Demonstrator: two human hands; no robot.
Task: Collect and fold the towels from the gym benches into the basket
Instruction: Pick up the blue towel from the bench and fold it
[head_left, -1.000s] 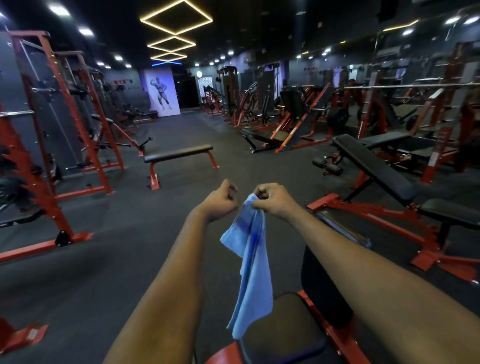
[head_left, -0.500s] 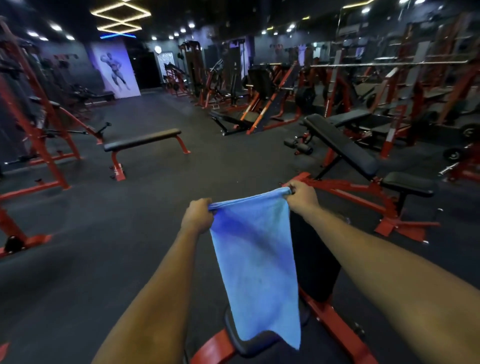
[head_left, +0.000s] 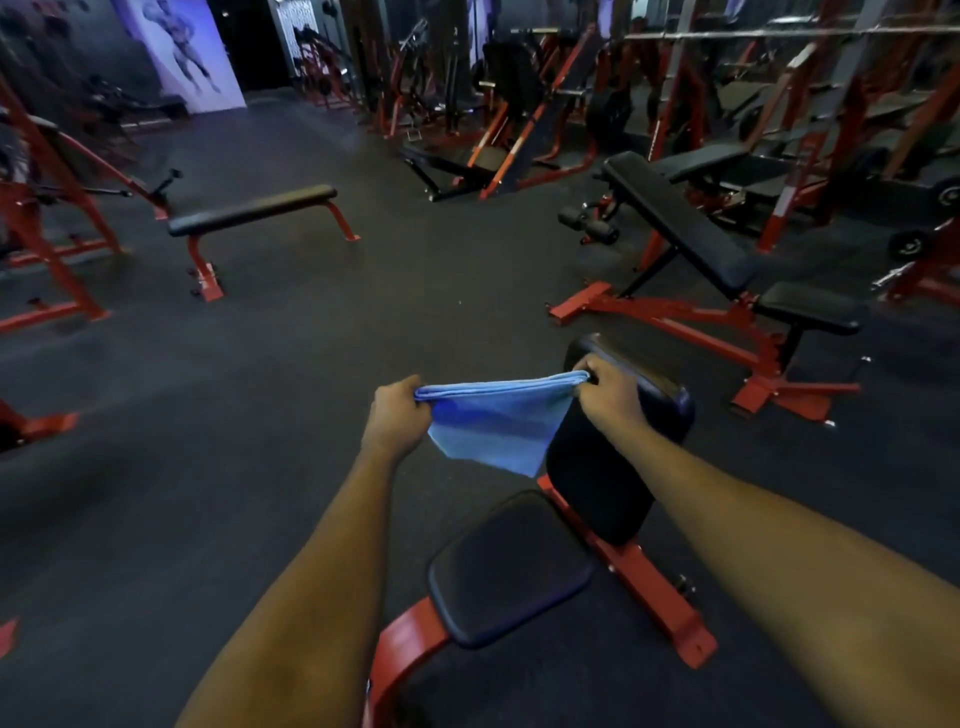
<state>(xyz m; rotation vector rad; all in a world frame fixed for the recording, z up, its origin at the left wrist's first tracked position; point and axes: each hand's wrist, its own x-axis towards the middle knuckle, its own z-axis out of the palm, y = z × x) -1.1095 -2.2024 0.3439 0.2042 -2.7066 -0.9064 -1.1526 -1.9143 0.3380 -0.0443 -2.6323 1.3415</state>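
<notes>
Dark matte gym floor (head_left: 249, 395), ringed by red steel frames. Adjustable bench (head_left: 509, 566), padded in smooth black vinyl, directly below the arms. Blue towel (head_left: 493, 426), soft cloth, doubled over and held taut in the air above the bench, lower edge sagging to a point. Left hand (head_left: 397, 415) and right hand (head_left: 610, 397) each clench one end; an uneven pull would likely skew the fold or let a layer slip. No basket in view

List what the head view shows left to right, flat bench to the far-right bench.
flat bench → left hand → blue towel → right hand → incline bench. The near bench is left out because it overlaps the towel and the hands.
</notes>
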